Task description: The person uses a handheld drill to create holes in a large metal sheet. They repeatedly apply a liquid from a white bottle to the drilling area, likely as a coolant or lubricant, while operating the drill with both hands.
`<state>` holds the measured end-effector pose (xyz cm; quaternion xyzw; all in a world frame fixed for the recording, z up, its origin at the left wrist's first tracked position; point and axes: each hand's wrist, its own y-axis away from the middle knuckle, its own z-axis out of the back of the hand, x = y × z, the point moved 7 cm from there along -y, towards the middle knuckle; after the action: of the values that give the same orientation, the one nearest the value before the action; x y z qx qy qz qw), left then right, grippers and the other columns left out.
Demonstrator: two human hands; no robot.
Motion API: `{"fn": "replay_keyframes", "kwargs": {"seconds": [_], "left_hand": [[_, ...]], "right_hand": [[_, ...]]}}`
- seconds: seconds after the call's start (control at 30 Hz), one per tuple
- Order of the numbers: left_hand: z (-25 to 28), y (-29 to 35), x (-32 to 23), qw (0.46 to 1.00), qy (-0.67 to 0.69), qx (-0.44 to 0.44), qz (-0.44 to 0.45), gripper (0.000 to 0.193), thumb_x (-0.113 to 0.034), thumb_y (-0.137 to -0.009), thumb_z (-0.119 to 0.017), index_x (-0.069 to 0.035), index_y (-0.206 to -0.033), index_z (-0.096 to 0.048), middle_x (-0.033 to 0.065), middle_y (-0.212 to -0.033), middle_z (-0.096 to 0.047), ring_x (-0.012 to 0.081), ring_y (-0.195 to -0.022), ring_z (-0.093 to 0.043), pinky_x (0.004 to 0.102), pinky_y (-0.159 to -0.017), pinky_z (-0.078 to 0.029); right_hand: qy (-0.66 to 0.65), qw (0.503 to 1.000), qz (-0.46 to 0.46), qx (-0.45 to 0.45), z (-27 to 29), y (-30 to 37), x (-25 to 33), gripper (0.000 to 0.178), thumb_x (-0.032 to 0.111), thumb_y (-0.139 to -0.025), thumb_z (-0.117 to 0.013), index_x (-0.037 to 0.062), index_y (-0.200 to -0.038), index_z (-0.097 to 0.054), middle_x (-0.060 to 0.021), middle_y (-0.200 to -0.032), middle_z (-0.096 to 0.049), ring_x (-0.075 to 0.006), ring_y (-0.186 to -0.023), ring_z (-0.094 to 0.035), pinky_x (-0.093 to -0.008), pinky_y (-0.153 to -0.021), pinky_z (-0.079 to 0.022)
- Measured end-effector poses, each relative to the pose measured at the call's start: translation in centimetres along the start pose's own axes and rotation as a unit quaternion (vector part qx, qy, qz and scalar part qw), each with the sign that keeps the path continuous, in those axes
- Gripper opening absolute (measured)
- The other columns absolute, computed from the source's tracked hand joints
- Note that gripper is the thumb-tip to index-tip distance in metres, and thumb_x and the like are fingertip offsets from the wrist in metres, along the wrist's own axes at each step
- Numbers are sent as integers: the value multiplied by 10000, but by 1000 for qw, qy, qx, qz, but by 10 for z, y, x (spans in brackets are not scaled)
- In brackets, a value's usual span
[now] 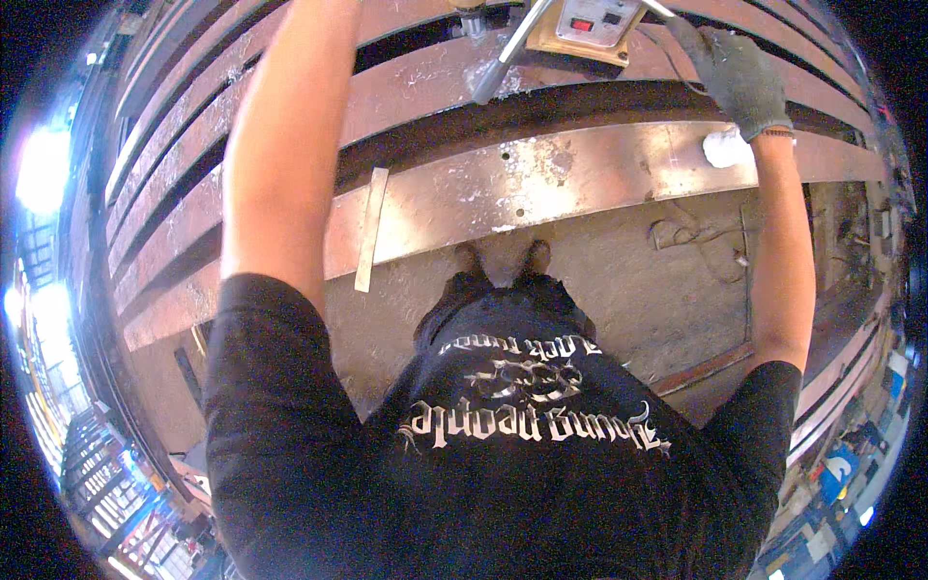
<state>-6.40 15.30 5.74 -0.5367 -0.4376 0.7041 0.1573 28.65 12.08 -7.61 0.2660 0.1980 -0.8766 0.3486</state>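
Boxy machine point(597, 36) sits at the top edge of the view, on the slatted metal counter point(609, 172), partly cut off; its panel carries a red switch point(582, 24), and a wooden base point(551, 43) shows beneath it. A bare metal bar point(527, 37) slants out on its left, ending in a dark grip point(491, 82); a second bar point(659, 8) runs down on its right toward the right hand point(744, 82), in a grey glove. Fingers of that hand lie at or just beside the end of the second bar; they blend with the dark shapes there, so whether they are closed around it cannot be told. Left hand is beyond the upper edge; its fingers, and anything in them, cannot be judged. White crumpled lump point(727, 150) rests on the counter next to the right wrist; a flat pale strip point(371, 230) lies across the near edge, one end overhanging. Handling estimate: machine probably heavy and rigid, the bars stiff and perhaps slick where bare, the switch the likeliest part to suffer from a knock. Best hold: the dark grip and the matching end opposite, one hand each, clear of the panel.
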Motion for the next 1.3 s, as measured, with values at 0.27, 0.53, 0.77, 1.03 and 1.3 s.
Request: {"fn": "replay_keyframes", "kwargs": {"seconds": [0.27, 0.53, 0.77, 1.03, 1.3], "left_hand": [[-90, 239, 15, 964, -16, 112, 242, 662, -351, -912, -755, 17, -1393, -486, 246, -1215, -632, 396, -1150, -619, 481, -992, -494], [-231, 298, 70, 911, -74, 307, 263, 1193, -448, -857, -740, 104, -1582, 29, 370, -1355, -564, 481, -1225, -611, 493, -1043, -509], [-273, 297, 71, 934, -175, 300, 80, 990, -392, -890, -671, 75, -1579, -135, 361, -1250, -630, 459, -1157, -649, 504, -1008, -522], [-91, 393, 14, 893, -52, 395, 208, 841, -374, -909, -726, 13, -1539, -326, 288, -1232, -660, 445, -1096, -664, 520, -963, -525], [106, 459, -3, 827, -103, 373, 408, 607, -302, -961, -692, -69, -1486, -497, 186, -1253, -706, 330, -1099, -711, 444, -934, -552]], "right_hand": [[-192, 966, -170, -20, 37, -7, -8, 578, 562, -1012, -521, 46, -916, -764, -239, -802, -695, -435, -766, -694, -517, -657, -557], [-214, 957, -195, 2, 27, -1, -9, 672, 610, -1018, -462, 22, -862, -746, -256, -826, -703, -444, -813, -696, -544, -719, -555], [-152, 976, -149, 54, 22, -1, -13, 632, 588, -1024, -434, 46, -915, -742, -247, -876, -726, -441, -830, -714, -551, -741, -576], [-335, 873, -112, -337, 162, -82, -16, 493, 526, -966, -620, 38, -989, -684, -152, -846, -736, -359, -805, -708, -493, -774, -529], [-488, 870, 32, -67, 306, -187, 85, 643, 606, -971, -587, 17, -1169, -752, -126, -915, -765, -244, -890, -715, -387, -886, -549]]}}
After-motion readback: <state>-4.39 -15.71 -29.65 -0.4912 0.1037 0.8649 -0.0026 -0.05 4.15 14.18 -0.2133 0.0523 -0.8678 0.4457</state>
